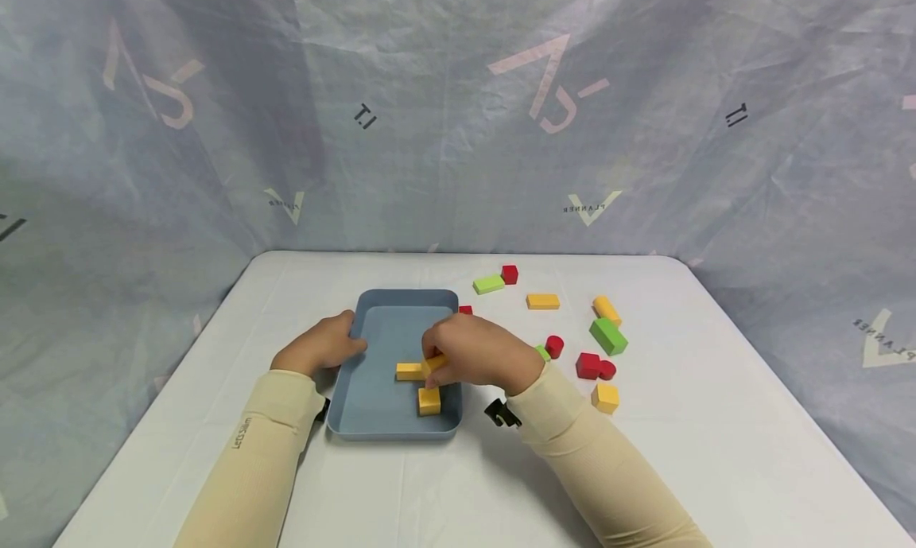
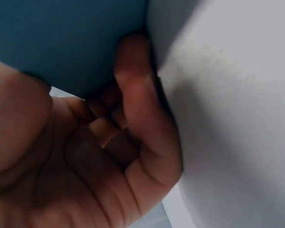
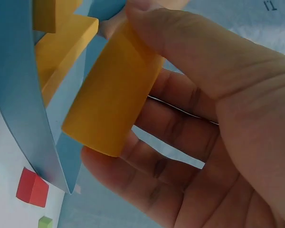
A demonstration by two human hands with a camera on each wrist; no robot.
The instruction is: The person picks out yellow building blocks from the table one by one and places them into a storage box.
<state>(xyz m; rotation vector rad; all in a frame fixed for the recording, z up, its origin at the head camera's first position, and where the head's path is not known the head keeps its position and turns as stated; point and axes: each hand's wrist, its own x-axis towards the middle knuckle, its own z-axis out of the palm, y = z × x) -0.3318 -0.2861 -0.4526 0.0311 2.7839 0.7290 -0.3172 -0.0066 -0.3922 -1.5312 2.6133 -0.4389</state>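
Observation:
A blue-grey tray (image 1: 386, 434) sits on the white table, with a flat yellow block (image 1: 409, 371) and a yellow cube (image 1: 429, 402) inside. At its left side, my left hand (image 1: 324, 346) grips the wall, thumb over the rim; the left wrist view shows curled fingers (image 2: 149, 109) against the tray's outside. Over the tray's right part, my right hand (image 1: 479, 351) pinches a yellow cylinder (image 3: 111, 92) between thumb and fingers. The cylinder is tilted, and the head view shows only part of it. Whether it touches the blocks below I cannot tell.
Right of the tray lie loose blocks: a green block (image 1: 609, 336), a yellow cylinder (image 1: 605, 310), a yellow cube (image 1: 604, 398), a flat yellow block (image 1: 543, 301), a light green block (image 1: 489, 284) and several red pieces, one a cube (image 1: 510, 274). A grey curtain (image 1: 444, 174) hangs behind the table.

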